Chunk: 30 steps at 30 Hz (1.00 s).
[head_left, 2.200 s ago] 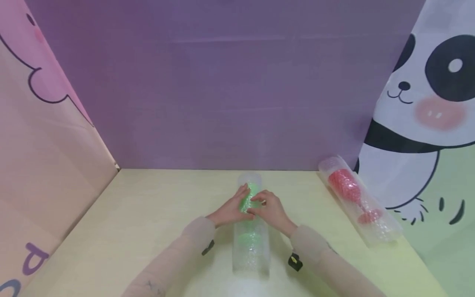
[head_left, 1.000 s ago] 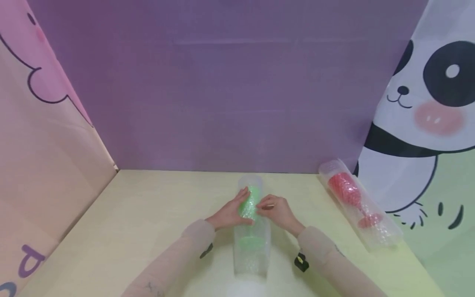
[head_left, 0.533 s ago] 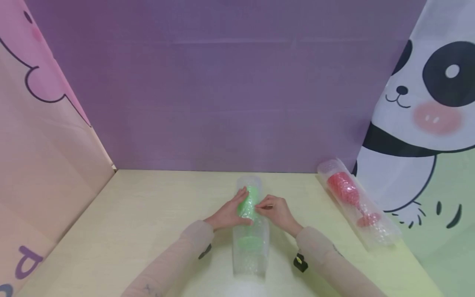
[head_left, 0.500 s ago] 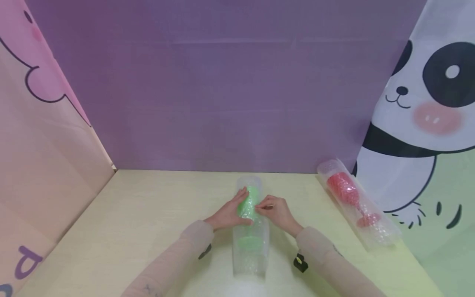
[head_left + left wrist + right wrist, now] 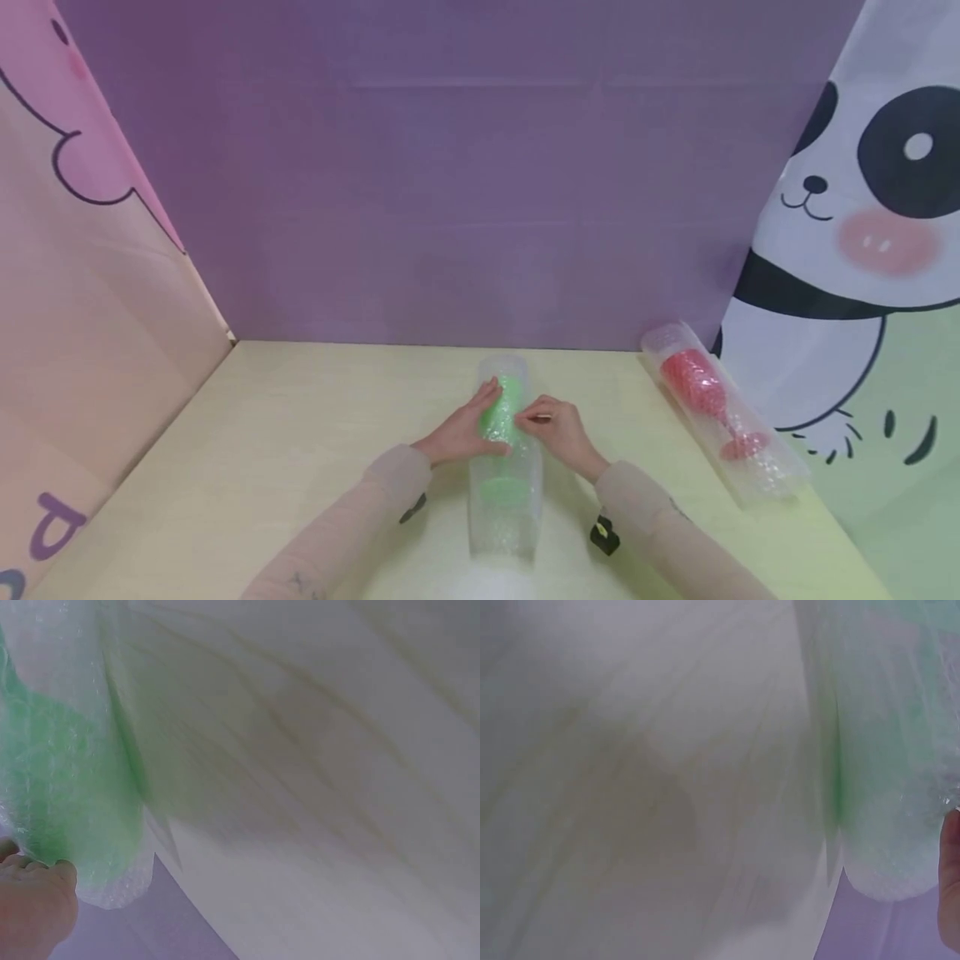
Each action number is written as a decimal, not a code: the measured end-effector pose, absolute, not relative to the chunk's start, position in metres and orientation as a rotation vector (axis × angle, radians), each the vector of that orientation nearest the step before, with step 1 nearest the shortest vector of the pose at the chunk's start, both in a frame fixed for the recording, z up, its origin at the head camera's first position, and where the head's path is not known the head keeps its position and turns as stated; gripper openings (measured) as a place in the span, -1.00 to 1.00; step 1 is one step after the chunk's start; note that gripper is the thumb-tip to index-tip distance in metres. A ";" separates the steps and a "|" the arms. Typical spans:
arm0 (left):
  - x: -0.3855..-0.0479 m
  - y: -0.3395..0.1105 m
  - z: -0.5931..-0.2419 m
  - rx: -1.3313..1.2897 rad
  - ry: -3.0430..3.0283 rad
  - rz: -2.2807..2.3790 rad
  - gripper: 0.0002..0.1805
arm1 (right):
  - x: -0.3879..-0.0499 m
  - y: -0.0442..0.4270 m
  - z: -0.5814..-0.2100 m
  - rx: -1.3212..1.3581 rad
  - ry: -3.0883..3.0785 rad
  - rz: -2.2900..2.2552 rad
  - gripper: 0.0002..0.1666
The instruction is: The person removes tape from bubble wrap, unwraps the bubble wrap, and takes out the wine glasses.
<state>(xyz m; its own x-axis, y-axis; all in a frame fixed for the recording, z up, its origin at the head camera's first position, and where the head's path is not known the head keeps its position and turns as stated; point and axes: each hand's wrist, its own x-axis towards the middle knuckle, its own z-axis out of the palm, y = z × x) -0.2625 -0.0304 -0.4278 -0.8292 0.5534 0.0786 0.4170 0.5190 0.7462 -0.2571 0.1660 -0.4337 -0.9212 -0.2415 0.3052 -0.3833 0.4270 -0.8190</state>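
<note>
The middle goblet (image 5: 502, 423) is green, the right-hand goblet (image 5: 694, 384) red, the backdrop (image 5: 465, 192) purple, the panda print (image 5: 828, 237) black-and-white.

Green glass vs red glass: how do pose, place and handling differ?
Pose: the green glass points nearly straight away from the person; the red glass lies slanted.
Place: green is mid-table, red along the right edge of the table.
Handling: the left hand and right hand touch green's bubble wrap; neither touches red.
Shared: both lie wrapped, bowl end farther away.
</note>
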 end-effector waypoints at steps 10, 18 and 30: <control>-0.262 -0.027 -0.429 0.795 2.587 1.216 0.08 | -0.252 0.163 -0.428 0.439 -2.491 1.665 -0.89; -0.263 -0.027 -0.432 0.790 2.585 1.232 0.08 | -0.252 0.163 -0.428 0.429 -2.492 1.703 -0.89; -0.265 -0.026 -0.432 0.813 2.605 1.230 0.09 | -0.257 0.164 -0.435 0.391 -2.483 1.656 -0.91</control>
<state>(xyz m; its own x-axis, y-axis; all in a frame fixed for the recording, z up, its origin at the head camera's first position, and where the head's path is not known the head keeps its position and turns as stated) -0.2654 -0.0262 -0.4319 -0.8424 0.5307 0.0937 0.4096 0.5175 0.7513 -0.2575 0.1638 -0.4351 -0.9577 -0.1412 0.2506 -0.2856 0.3633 -0.8868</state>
